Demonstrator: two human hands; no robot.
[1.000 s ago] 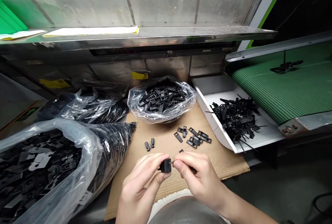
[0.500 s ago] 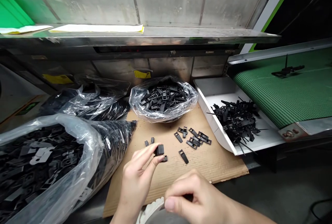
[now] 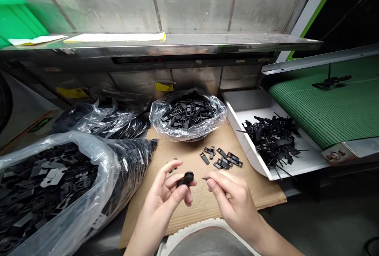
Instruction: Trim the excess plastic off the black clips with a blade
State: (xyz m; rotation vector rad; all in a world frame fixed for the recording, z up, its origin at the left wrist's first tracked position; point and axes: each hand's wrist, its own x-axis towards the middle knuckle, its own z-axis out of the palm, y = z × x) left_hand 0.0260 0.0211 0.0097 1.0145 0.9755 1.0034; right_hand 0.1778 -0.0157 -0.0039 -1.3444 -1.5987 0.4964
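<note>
My left hand [image 3: 166, 194] holds a small black plastic part [image 3: 187, 178] between thumb and fingers, its rounded end showing. Facing it from the right, my right hand [image 3: 233, 196] pinches a thin, dark pointed piece [image 3: 205, 178], perhaps a blade tip; most of it is hidden by the fingers. A narrow gap separates the pointed piece from the black part. Both hands are above the cardboard sheet [image 3: 142, 208]. Just beyond my right hand lies a loose group of black plastic clips [image 3: 224, 162]. Small black pieces [image 3: 175, 160] are partly hidden behind my left fingers.
A plastic-lined container [image 3: 152, 115] of black clips stands at the back. At left is a large clear bag [image 3: 111, 169] of black parts, with dark bags [image 3: 100, 117] behind. A white chute tray [image 3: 245, 143] with spiky black parts sits beside a green conveyor [image 3: 299, 98].
My right hand has risen from the near edge and now faces my left hand, its pointed piece visible. My left hand has turned the black part. The single nearest clip no longer shows.
</note>
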